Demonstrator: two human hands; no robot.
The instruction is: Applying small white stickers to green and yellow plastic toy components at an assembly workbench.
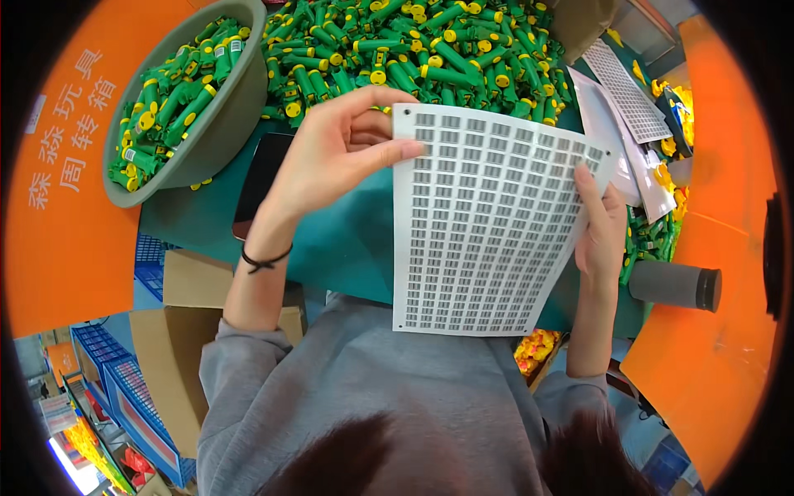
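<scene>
A white sheet of barcode stickers [488, 240] is held up in front of me, its rows of small labels facing up. My left hand [339, 145] pinches its upper left corner between thumb and bent fingers. On the opposite edge, my right hand [602, 223] grips the sheet with the thumb on top and the fingers behind it. Beyond the sheet lies a big heap of green plastic toy pieces with yellow round ends [397, 50]. To the left stands a grey-green basin [223, 124] filled with the same pieces, some bearing white labels.
A dark flat phone-like device [263, 178] lies on the green table [339, 248] by my left wrist. More sticker sheets [628, 91] rest at the far right. A grey cylinder [674, 285] lies right of my right hand. An open cardboard box [178, 355] is below left.
</scene>
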